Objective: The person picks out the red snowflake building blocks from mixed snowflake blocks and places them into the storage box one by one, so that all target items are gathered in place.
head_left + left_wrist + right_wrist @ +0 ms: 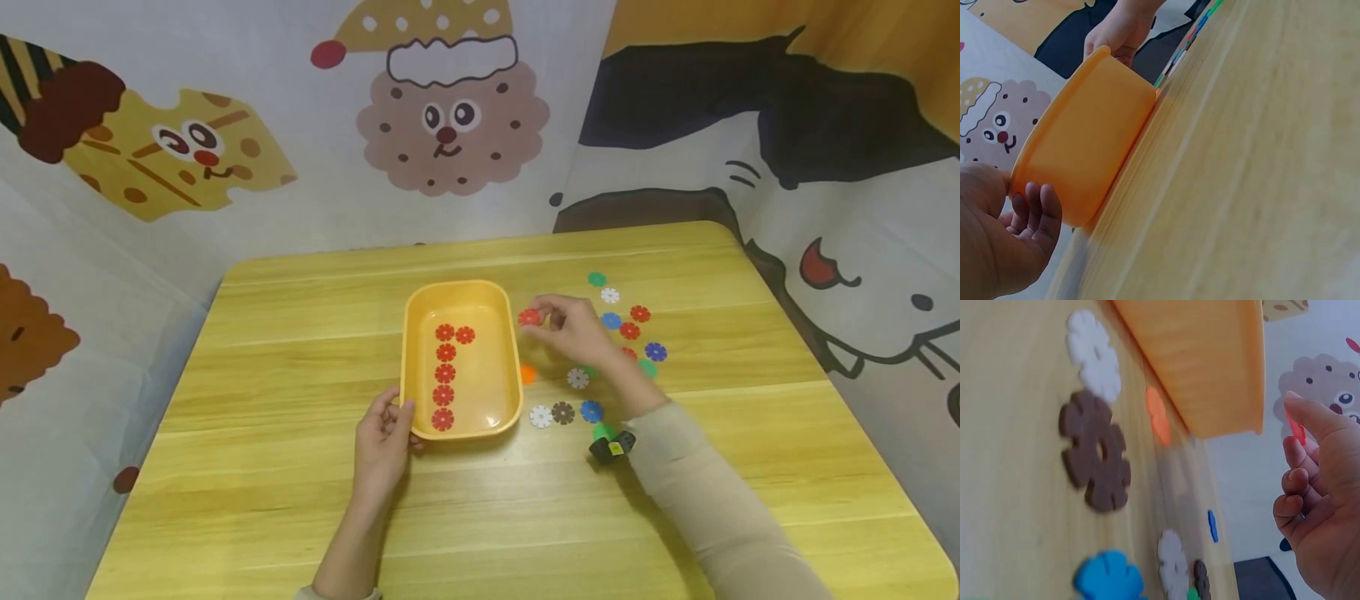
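A yellow plastic tray stands on the table. Inside it, several red notched discs form a column, with one more beside the top one. At the tray's near left corner my left hand grips the wall, thumb at the rim and curled fingers outside, as the left wrist view also shows. Just beyond the right rim, my right hand pinches a red notched disc between thumb and finger. The right wrist view shows this disc edge-on, held above the table.
Loose notched discs in several colours lie right of the tray, among them a brown disc, a blue disc and an orange disc close to its wall. A black wrist device is by the right sleeve. A cartoon-printed cloth hangs behind the table.
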### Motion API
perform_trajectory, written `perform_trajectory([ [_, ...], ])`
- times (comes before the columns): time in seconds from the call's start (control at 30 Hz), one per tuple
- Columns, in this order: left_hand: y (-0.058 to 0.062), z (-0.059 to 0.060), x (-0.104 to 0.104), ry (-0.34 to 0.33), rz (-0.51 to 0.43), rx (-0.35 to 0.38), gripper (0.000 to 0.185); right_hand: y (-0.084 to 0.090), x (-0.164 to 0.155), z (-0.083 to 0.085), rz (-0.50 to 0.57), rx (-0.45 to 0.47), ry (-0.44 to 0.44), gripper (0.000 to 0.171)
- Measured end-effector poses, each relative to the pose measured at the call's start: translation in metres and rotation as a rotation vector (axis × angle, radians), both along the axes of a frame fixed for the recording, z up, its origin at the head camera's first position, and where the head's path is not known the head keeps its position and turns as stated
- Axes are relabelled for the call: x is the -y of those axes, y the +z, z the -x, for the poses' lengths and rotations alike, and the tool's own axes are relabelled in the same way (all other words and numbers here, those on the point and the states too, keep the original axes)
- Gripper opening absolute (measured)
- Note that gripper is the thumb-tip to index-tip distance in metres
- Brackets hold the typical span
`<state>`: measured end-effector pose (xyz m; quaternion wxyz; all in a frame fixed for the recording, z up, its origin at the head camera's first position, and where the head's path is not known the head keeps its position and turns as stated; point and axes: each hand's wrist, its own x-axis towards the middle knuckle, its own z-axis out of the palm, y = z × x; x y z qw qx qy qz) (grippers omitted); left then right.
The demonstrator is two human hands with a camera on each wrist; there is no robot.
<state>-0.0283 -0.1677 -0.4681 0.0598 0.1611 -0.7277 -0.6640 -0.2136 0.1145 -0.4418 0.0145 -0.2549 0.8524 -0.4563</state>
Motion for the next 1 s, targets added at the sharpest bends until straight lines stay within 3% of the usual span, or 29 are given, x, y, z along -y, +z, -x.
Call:
perform_trajectory([
  [0.47, 0.002, 0.001, -0.001, 0.006, 0.002, 0.014, 0.040, 0.007, 0.031, -0.006, 0.010, -0.017, 0.078, 0.035],
  [0.87, 0.002, 0.000, 0.000, 0.001, 0.003, 0.011, 0.040, 0.018, 0.051, -0.009, 0.028, -0.116, 0.143, 0.034],
  [1.0, 0.001, 0.000, -0.001, 0.004, 0.002, 0.009, 0.039, 0.021, 0.058, -0.010, -0.005, -0.098, 0.155, 0.034],
])
